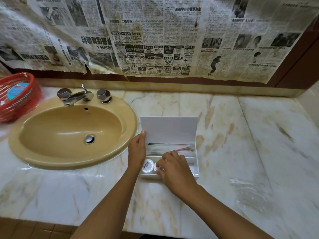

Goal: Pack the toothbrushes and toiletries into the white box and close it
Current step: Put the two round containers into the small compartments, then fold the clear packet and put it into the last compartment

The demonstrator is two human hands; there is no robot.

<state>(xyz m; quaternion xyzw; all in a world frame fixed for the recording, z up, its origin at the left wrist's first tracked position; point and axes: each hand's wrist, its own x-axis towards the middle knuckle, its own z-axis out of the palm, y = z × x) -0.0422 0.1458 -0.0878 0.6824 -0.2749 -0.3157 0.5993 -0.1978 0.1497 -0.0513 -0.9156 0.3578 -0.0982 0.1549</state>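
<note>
The newspaper (155,37) pasted on the wall carries Chinese print; one advert reads "RM299", another "中國受苗".

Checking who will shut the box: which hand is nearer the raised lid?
Left. The left hand holds the lid by its left edge. The right hand is lower, over the white box's front compartment, at a round toiletry.
</note>
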